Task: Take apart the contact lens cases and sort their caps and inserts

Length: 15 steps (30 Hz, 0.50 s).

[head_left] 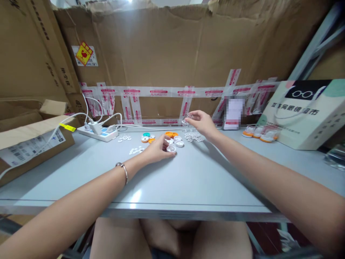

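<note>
Facing a cardboard wall [161, 46], we are sitting at a grey table [188, 180]. An open box [40, 144] is standing at the left, and a paper bag [293, 122] is leaning at the right. In front of the wall, a power strip [99, 133] is lying near the box, while a phone [233, 111] is standing close to the bag.

Our left hand [159, 148] is holding a white cup [171, 148] between thumb and curled fingers, low over the table; whether the cup is touching it, we cannot tell. Our right hand [202, 122] is pinching a clear piece [187, 120], its fingertips narrow, above a pale pile [193, 137]. Orange rings [151, 140], a green ring [146, 134] and more white cups [178, 141] are lying beside and beyond the left hand. Smallest of all, white discs [137, 150] are lying scattered to its left.

We are judging this as a picking-out step: one part is waiting in each hand, well apart. The next move, we are thinking, is calling for the clear piece to come across to the cup, with the left grip staying steady and the right pinch light.
</note>
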Available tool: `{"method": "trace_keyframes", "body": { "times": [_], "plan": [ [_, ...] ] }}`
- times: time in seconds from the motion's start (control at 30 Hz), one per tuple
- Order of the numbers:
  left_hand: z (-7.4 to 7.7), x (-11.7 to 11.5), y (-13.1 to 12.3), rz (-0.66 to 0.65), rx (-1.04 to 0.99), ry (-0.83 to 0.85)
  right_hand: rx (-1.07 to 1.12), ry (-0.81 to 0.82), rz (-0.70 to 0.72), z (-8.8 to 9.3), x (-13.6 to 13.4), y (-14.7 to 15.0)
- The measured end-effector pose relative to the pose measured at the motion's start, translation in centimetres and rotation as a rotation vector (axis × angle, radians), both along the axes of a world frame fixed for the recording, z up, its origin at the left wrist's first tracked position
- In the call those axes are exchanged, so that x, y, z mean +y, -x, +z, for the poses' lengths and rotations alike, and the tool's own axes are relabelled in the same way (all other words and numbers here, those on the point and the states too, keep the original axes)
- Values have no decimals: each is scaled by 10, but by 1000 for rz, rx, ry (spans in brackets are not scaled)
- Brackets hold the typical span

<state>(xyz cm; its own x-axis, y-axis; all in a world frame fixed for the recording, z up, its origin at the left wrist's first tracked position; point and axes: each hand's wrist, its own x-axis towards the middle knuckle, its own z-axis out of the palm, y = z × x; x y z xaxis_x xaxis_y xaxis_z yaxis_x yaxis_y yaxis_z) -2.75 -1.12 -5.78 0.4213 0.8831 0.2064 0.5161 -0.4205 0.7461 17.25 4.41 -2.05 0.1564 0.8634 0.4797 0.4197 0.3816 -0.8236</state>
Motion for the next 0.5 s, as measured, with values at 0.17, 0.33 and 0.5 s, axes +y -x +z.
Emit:
{"method": "trace_keyframes", "body": {
  "times": [0.17,0.33,0.5],
  "plan": [
    [-2,4,2,9,-16,7,-537,75,-42,-9,49,10],
    [-1,4,3,-3,-1,-3,-671,123,-136,-29,77,13],
    [4,1,4,7,41,-9,-723,131,-182,-36,81,8]
  ]
}}
